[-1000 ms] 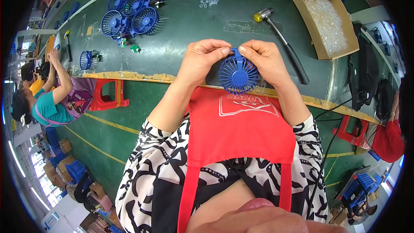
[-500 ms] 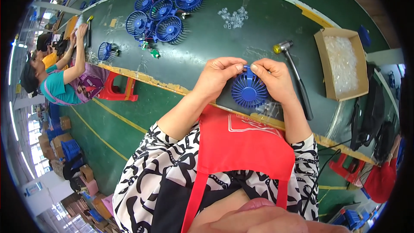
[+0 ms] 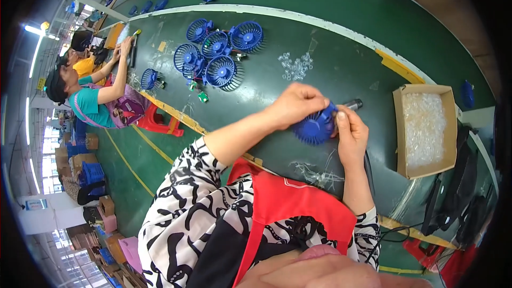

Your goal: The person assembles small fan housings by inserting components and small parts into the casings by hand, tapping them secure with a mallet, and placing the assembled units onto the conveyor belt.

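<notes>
The blue fan [image 3: 312,129] had moved farther over the table [image 3: 256,93].
Your left hand [image 3: 300,105] and right hand [image 3: 350,132] pinched it, closed, left of the cardboard box [image 3: 400,133] that held clear plastic pieces [image 3: 424,128].

A deep-blue fan head [image 3: 313,129] stands out against a dark green worktable [image 3: 250,96], with matching blue fan heads [image 3: 220,71] at its 10 o'clock and a tan cardboard box [image 3: 401,128] at 3. At 6 o'clock, a bright red apron [image 3: 296,202] tops a white blouse [image 3: 176,218] swirled in black; at 9, a co-worker's teal shirt [image 3: 88,109].
</notes>
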A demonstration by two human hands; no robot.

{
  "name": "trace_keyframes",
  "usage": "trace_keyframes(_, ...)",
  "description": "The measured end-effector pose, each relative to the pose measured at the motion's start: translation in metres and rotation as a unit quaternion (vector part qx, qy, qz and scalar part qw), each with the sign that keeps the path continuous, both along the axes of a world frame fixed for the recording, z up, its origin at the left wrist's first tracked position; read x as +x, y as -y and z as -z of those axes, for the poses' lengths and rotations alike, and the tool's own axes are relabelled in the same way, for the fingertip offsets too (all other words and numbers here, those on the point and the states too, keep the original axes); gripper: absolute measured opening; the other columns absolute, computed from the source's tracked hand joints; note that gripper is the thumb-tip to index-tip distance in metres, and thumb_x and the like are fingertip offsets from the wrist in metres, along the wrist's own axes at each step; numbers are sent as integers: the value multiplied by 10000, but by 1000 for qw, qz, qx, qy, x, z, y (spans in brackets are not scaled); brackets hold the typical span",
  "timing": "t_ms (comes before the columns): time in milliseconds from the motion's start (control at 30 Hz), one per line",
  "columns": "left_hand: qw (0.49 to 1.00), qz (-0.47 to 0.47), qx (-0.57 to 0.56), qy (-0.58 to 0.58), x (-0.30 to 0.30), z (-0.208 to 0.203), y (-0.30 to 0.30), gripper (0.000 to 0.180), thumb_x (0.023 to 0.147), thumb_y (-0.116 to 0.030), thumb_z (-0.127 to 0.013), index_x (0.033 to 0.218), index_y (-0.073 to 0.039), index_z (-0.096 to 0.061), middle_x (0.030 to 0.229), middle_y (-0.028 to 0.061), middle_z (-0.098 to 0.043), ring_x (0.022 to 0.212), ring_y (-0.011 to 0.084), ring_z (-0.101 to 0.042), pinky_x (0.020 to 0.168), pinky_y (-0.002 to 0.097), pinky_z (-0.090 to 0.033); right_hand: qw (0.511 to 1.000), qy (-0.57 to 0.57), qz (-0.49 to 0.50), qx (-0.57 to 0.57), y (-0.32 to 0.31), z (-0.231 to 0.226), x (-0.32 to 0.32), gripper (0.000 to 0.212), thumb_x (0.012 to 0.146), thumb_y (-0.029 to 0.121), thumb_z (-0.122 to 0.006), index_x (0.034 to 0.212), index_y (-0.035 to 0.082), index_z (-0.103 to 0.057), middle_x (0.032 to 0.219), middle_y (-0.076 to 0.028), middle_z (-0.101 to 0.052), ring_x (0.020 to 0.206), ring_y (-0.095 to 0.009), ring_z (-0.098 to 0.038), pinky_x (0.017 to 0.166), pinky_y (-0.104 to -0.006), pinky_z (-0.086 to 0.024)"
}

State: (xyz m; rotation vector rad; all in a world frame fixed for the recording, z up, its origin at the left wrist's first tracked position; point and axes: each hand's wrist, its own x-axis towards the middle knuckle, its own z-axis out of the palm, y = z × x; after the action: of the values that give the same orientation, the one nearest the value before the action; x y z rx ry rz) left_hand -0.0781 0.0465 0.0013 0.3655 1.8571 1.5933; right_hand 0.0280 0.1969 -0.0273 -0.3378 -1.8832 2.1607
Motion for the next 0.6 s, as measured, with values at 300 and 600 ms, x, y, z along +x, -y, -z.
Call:
trace_keyframes(300,845,-44,-44,-531,-109,-41,-53,266,813,-175,-726,1009,-1,-677,933,141,-669,816,270,-655,713,344,-524,998,23,-14,53,6,7,-4,250,967,157,-573,1128,-32,-601,837,-60,-658,610,-76,-561,540,-219,-457)
trace_keyframes(600,799,-100,-136,-577,-200,-13,10,326,769,-163,-702,1054,-9,-667,1067,201,-652,1017,362,-613,910,421,-494,993,30,-39,110,5,10,-2,198,967,136,-565,1103,0,-613,833,-33,-635,620,-52,-528,536,-193,-422)
